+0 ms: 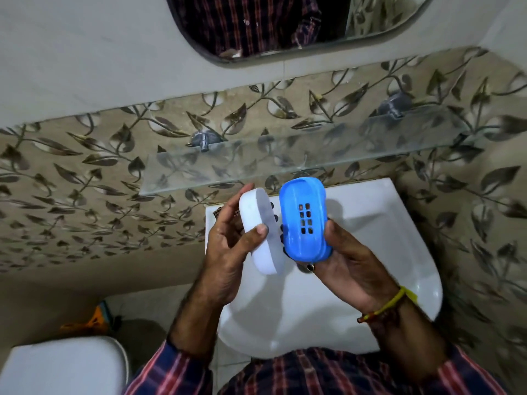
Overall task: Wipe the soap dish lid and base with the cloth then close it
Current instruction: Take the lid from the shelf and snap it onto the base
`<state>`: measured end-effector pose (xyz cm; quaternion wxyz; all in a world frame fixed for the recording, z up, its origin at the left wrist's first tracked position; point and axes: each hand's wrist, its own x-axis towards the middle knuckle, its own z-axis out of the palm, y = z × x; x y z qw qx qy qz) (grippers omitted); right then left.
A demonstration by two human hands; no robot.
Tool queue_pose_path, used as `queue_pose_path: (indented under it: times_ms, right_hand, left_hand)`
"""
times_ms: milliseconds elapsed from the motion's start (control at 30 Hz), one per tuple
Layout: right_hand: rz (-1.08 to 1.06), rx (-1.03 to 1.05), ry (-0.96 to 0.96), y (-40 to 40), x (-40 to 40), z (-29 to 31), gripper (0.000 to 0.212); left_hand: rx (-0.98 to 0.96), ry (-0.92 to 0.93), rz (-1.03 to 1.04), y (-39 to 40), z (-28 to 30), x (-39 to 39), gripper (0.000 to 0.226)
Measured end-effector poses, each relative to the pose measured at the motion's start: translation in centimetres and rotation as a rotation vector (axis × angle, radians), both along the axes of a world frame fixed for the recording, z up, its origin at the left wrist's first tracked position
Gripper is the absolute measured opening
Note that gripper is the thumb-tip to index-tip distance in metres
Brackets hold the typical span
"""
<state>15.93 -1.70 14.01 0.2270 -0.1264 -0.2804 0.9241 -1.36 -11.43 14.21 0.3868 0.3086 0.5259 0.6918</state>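
My left hand (228,246) grips a white oval soap dish lid (261,229), thumb on its near rim and fingers behind it, tilted on edge over the sink. My right hand (342,263) holds the blue soap dish base (303,220), which has several rectangular drain holes, thumb on its right edge and fingers under it. The two parts are side by side, nearly touching, the lid to the left of the base. A bit of brown patterned cloth (218,213) lies on the sink's back left corner, mostly hidden behind my left hand.
A white washbasin (399,252) is below my hands. A glass shelf (256,166) on metal brackets juts from the leaf-patterned tiled wall just above them. A mirror (271,24) hangs higher up. A white toilet tank (62,366) stands at the lower left.
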Motion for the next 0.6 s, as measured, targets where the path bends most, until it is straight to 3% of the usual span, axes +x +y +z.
queue_pose_path:
  times_ms: [333,500,600]
  right_hand:
    - [0.07,-0.077,0.114,1.7,1.1,0.6,0.067]
    - [0.014,0.008,0.049,1.5,1.1,0.5,0.074]
    - [-0.02,0.128,-0.05,1.2,0.9,0.4,0.063]
  left_hand:
    - [-0.023,0.016,0.078,1.7,2.3,2.3,0.064]
    - [-0.053,0.079,0.111,1.7,3.1,3.4,0.071]
    - [-0.066,0.111,0.128,1.7,3.4,4.0,0.074]
